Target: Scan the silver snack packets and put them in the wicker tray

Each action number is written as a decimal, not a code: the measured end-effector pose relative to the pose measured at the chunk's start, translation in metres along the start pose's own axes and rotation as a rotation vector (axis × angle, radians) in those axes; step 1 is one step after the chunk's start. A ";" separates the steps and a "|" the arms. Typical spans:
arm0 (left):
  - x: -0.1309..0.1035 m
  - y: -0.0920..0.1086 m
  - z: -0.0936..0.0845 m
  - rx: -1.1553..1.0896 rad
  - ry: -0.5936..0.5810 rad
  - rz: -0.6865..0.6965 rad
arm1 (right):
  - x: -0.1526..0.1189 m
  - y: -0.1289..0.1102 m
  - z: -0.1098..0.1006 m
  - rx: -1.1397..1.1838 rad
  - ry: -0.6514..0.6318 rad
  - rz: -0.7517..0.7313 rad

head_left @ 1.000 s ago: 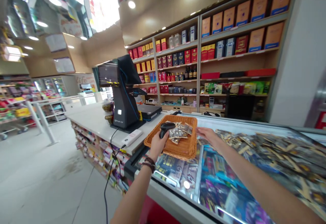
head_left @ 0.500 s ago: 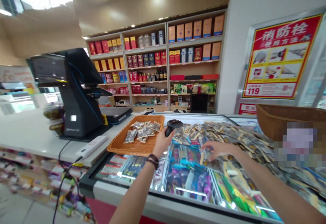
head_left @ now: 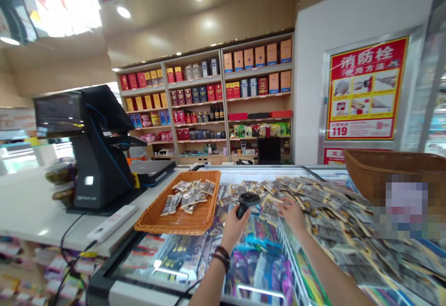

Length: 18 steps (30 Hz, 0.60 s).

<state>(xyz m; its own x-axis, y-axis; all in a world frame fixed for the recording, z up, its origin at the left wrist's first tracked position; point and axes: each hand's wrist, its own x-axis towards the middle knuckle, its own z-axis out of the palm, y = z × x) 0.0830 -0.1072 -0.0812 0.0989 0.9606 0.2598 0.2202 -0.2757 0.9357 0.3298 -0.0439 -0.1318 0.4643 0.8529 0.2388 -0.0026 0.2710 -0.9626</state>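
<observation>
My left hand (head_left: 234, 227), with a beaded bracelet at the wrist, is wrapped round the handle of a black handheld barcode scanner (head_left: 248, 198). The scanner's head points right, toward a small clear packet (head_left: 269, 211) with pale edges. My right hand (head_left: 291, 214) pinches this packet by its right side, above the glass-topped freezer. More such packets (head_left: 334, 222) are heaped in a wide pile on the glass behind and to the right of my right hand. Several lie in an orange wicker tray (head_left: 148, 224) to the left of my left hand.
Left stands a black point-of-sale terminal (head_left: 101, 157) on a white counter (head_left: 21, 190), with a white power strip (head_left: 112, 222) and cables. A brown basket (head_left: 365, 171) sits at the right. Colourful frozen goods (head_left: 258, 259) show through the freezer glass. Stocked shelves (head_left: 205, 104) line the back.
My right hand has come up off the goods with a packet and now holds it near the scanner. My left hand and scanner have moved slightly right and down; the view has shifted.
</observation>
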 end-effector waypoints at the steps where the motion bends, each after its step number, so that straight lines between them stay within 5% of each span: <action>1: -0.001 0.000 0.000 -0.004 0.000 0.004 | 0.001 0.001 0.000 0.078 0.025 0.016; 6: -0.005 0.001 0.002 0.040 -0.079 0.035 | 0.000 -0.006 -0.006 0.347 0.098 0.035; 18: -0.009 0.003 0.001 0.104 -0.070 0.091 | -0.010 -0.013 -0.007 0.447 0.143 0.032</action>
<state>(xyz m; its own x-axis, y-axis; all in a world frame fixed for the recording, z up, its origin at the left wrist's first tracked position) 0.0842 -0.1173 -0.0808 0.1897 0.9276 0.3219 0.3060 -0.3673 0.8783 0.3315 -0.0594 -0.1228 0.5747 0.8027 0.1594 -0.3860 0.4377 -0.8121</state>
